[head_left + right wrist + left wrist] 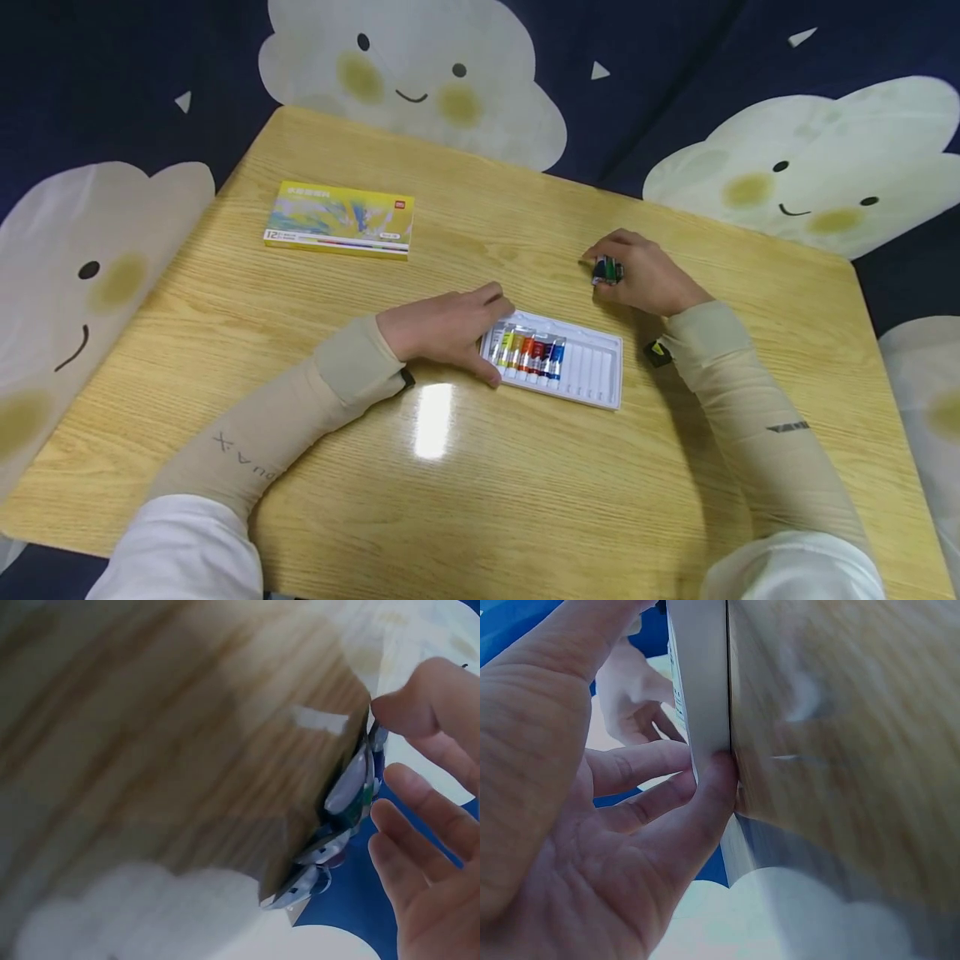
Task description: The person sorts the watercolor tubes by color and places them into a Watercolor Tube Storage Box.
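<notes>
A white plastic tray (588,367) lies on the table, with a row of small paint tubes (535,354) in yellow, orange, red and blue in its left half. Its right-hand slots hold no tubes. My left hand (457,325) grips the tray's left end, thumb on the near edge and fingers at the far edge. In the left wrist view, fingertips (718,769) press against the tray's side wall. Beyond the tray, my right hand (637,271) is at a small group of dark and green paint tubes (349,787) on the table. One fingertip meets their end; the other fingers stand apart from them.
A yellow paint box (337,221) with a colourful printed lid lies at the back left of the wooden table (480,500). Dark blue cloth with white clouds (412,92) surrounds the table's edges. A bright light reflection shows in front of my left hand.
</notes>
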`<state>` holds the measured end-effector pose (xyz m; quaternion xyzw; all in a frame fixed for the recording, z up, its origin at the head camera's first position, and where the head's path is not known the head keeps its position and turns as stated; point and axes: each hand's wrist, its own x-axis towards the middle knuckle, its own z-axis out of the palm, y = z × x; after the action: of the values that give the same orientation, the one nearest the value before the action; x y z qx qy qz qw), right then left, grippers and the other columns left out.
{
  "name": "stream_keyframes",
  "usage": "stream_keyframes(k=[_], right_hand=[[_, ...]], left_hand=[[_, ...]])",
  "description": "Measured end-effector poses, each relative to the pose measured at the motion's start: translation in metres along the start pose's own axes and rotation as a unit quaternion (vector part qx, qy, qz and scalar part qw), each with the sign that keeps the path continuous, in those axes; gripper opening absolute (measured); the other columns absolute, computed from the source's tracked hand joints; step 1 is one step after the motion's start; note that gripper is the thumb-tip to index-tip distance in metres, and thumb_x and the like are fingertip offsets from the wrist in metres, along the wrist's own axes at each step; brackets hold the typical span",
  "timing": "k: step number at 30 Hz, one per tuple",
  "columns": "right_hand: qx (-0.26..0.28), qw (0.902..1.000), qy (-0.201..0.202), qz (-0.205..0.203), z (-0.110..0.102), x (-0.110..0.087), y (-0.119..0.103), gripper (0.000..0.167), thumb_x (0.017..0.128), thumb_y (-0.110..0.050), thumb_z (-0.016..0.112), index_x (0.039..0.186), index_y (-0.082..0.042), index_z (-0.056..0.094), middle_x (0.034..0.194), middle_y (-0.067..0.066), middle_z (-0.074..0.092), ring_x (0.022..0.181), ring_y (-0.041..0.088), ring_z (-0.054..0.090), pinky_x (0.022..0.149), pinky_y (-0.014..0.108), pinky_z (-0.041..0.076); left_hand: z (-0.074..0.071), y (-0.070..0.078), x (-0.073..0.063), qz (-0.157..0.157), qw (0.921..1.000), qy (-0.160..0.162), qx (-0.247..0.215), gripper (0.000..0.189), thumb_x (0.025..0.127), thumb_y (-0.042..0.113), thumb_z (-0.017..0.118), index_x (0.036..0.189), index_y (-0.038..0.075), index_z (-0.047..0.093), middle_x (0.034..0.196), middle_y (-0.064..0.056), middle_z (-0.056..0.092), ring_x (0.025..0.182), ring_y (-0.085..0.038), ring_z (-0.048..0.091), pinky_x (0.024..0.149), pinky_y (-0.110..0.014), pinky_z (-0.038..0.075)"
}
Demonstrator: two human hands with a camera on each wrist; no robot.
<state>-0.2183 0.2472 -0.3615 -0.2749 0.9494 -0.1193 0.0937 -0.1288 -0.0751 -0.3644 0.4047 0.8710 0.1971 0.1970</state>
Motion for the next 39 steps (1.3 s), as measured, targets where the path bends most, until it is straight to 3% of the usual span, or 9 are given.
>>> stream_keyframes(k=[12,17,23,39], right_hand=[[0.001,0.9993,-0.036,-0.008,-0.003,0.002,-0.007,0.047,0.082,-0.006,0.079,0.128,-0.005,0.068,0.136,0.018,0.06,0.125,0.036,0.059,0.105,0.054,0.05],[-0.017,0.9991,-0.015,-0.035,-0.001,0.002,-0.007,0.039,0.085,0.001,0.073,0.124,-0.003,0.07,0.129,0.019,0.065,0.118,0.035,0.063,0.099,0.052,0.053],[-0.041,0.9969,0.021,-0.064,0.001,0.004,-0.009,0.03,0.087,0.003,0.074,0.117,-0.003,0.074,0.12,0.018,0.072,0.114,0.035,0.068,0.1,0.052,0.055],[-0.061,0.9949,0.01,-0.079,0.004,0.015,-0.023,0.03,0.089,0.01,0.068,0.113,-0.005,0.077,0.112,0.014,0.076,0.105,0.03,0.072,0.093,0.048,0.058]], left_hand=[[0.0,0.0,0.0,-0.003,1.0,0.001,-0.003,0.095,0.08,0.06,0.082,0.148,0.004,0.046,0.133,-0.009,0.049,0.102,-0.018,0.057,0.097,-0.036,0.054],[0.0,0.0,0.0,-0.003,1.0,0.002,-0.001,0.095,0.08,0.059,0.082,0.148,0.004,0.046,0.133,-0.009,0.049,0.103,-0.018,0.057,0.098,-0.036,0.054],[0.001,0.0,-0.001,-0.002,1.0,0.006,-0.004,0.094,0.08,0.059,0.082,0.147,0.004,0.046,0.131,-0.008,0.049,0.101,-0.019,0.057,0.096,-0.036,0.054],[0.002,-0.002,0.0,0.003,0.9999,0.009,0.006,0.092,0.08,0.06,0.081,0.145,0.005,0.048,0.131,-0.008,0.05,0.101,-0.018,0.056,0.095,-0.035,0.054]])
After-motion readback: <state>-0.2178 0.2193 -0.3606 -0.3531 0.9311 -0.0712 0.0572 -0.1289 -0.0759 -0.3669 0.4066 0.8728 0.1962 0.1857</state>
